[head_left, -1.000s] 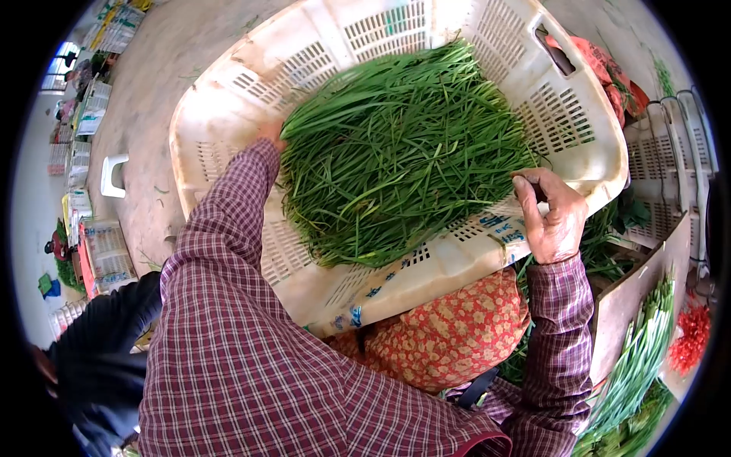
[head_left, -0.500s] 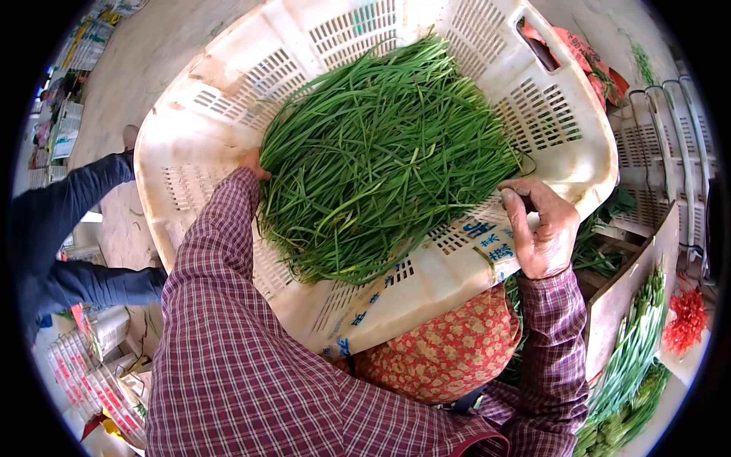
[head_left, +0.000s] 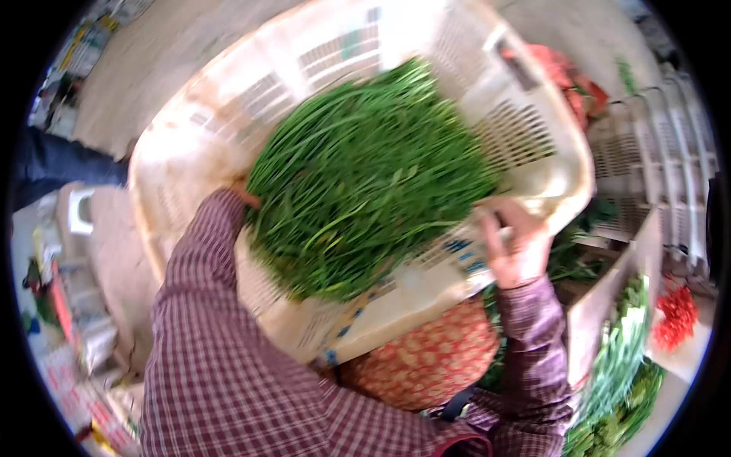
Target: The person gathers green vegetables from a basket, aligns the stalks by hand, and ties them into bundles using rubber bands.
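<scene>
A big pile of long, thin green leaves like garlic chives (head_left: 373, 183) lies in a pale slatted plastic crate (head_left: 179, 164), tilted in front of me. My left hand (head_left: 245, 196) reaches inside, against the left end of the chives. Most of its fingers are hidden by the leaves and the sleeve, so its grip cannot be told. At the near right side, my right hand (head_left: 519, 242) is curled over the crate's rim, thumb bent inward. Below that rim shows a red flowered cloth (head_left: 426, 358) at my lap.
A person's dark trouser leg (head_left: 68, 171) stands at the left, near a small white stool (head_left: 80, 212). On the right are stacked crates (head_left: 647, 164), green bundles (head_left: 617, 373), red ties (head_left: 675, 312) and a board (head_left: 609, 286). An orange-red bag (head_left: 560, 76) lies beyond the crate.
The crate and both my hands appear shifted slightly left in view, and the picture is blurrier. At the left, the other person has moved farther up; one leg shows instead of two.
</scene>
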The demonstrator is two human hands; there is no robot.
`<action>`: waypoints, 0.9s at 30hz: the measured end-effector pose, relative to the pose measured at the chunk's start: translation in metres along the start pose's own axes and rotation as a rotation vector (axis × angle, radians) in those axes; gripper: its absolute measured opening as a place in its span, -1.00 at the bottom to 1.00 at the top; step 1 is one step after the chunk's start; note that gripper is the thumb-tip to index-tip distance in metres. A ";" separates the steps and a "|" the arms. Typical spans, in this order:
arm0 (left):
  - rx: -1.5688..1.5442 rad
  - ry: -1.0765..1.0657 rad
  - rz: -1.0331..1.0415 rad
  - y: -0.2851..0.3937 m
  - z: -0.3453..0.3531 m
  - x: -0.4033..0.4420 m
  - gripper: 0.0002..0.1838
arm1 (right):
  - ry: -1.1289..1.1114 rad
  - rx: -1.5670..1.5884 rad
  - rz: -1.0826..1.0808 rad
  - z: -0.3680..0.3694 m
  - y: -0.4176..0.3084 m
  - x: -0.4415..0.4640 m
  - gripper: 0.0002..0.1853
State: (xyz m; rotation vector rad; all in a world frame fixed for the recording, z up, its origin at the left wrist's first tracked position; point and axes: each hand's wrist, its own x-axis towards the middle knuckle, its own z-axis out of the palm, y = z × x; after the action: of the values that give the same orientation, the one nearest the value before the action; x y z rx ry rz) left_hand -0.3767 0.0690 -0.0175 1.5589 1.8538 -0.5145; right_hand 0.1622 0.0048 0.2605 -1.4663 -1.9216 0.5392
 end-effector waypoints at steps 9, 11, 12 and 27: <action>0.022 0.128 0.009 0.030 -0.038 0.025 -0.17 | 0.033 -0.050 -0.122 -0.005 0.005 -0.003 -0.86; 0.016 0.127 -0.016 0.019 -0.034 0.013 -0.17 | 0.019 -0.064 -0.096 -0.005 0.002 -0.003 -0.85; 0.009 0.133 -0.021 0.016 -0.032 0.010 -0.17 | 0.021 -0.073 -0.104 -0.002 0.004 -0.004 -0.85; 0.091 0.241 -0.055 0.031 -0.114 -0.011 -0.21 | 0.026 -0.075 -0.070 -0.004 0.003 -0.006 -0.87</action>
State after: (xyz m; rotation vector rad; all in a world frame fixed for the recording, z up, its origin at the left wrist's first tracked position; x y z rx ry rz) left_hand -0.3715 0.1440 0.0745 1.6958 2.0847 -0.4570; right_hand 0.1679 0.0000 0.2595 -1.4397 -1.9834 0.4188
